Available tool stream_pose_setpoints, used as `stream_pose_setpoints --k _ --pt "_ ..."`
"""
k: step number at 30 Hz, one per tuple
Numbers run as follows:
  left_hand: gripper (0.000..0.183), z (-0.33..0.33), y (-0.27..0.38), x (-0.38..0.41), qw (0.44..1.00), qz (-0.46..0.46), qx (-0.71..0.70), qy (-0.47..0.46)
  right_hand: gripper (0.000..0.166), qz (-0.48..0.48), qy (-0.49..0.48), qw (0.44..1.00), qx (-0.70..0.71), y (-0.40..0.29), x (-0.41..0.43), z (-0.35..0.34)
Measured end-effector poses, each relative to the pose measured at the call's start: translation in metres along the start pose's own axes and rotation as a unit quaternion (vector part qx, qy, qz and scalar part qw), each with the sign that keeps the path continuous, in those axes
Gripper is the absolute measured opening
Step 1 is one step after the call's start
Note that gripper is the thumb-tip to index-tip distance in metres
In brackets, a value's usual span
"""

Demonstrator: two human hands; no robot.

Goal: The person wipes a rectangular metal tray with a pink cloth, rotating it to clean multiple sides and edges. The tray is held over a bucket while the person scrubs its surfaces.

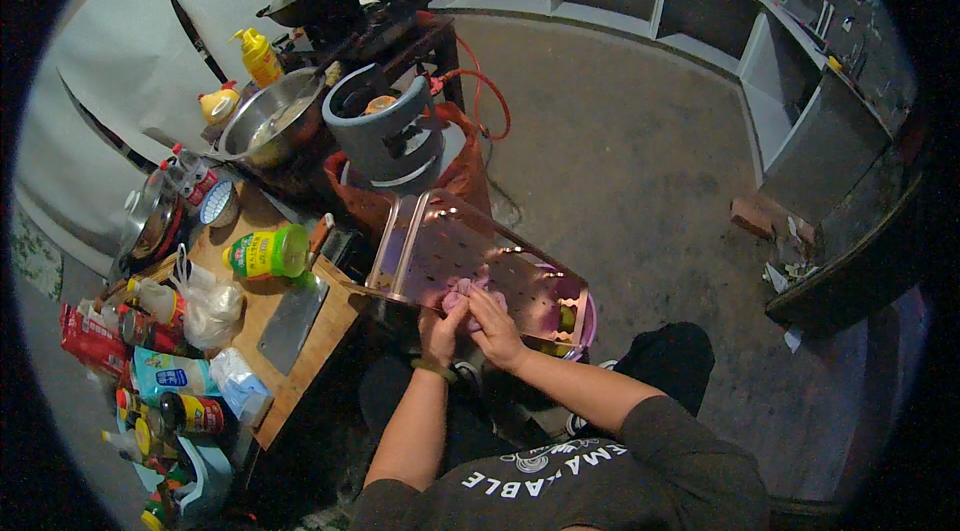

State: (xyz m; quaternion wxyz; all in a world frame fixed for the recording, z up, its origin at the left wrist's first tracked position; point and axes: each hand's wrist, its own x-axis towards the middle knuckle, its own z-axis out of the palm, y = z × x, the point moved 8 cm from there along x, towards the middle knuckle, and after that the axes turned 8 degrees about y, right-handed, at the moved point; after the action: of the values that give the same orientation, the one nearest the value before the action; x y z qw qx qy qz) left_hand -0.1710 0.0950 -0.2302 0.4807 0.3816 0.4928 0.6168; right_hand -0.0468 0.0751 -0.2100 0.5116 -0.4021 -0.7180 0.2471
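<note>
My left hand (440, 334) and my right hand (496, 330) meet on a bunched pink cloth (459, 297), both gripping it. Just beyond the cloth, and partly behind it, is a shiny pinkish perforated rack (457, 246) with rail-like bars at its far left end. I cannot tell whether the cloth touches it. Under the rack's near right end shows the rim of a purple basin (591, 317), with something green inside. My knees and shoes are below my forearms.
Left of me, a wooden board (330, 313) carries a cleaver (295, 324), a green-capped bottle (266, 252) and a plastic bag (212, 313). Seasoning bottles crowd its left side. Ahead stand a grey gas cylinder (386, 133) with a red hose (499, 99) and a steel basin (274, 118).
</note>
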Motion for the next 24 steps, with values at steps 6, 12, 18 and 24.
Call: stream_pose_setpoints --k 6,12,18,24 --pt "0.038 -0.028 -0.010 0.001 0.990 -0.051 -0.064 0.112 0.051 0.001 -0.010 0.998 -0.065 0.046 -0.041 -0.017" --pt "0.042 -0.002 0.014 -0.004 0.994 -0.017 -0.042 0.096 0.063 0.167 -0.042 0.971 -0.165 0.124 -0.106 -0.038" --pt "0.047 -0.007 0.010 -0.004 0.993 -0.025 -0.032 0.108 0.070 0.258 -0.049 0.948 -0.181 0.138 -0.109 -0.028" --pt "0.049 -0.009 0.007 -0.002 0.995 -0.020 -0.053 0.084 0.067 0.172 -0.025 0.973 -0.155 0.101 -0.075 -0.006"
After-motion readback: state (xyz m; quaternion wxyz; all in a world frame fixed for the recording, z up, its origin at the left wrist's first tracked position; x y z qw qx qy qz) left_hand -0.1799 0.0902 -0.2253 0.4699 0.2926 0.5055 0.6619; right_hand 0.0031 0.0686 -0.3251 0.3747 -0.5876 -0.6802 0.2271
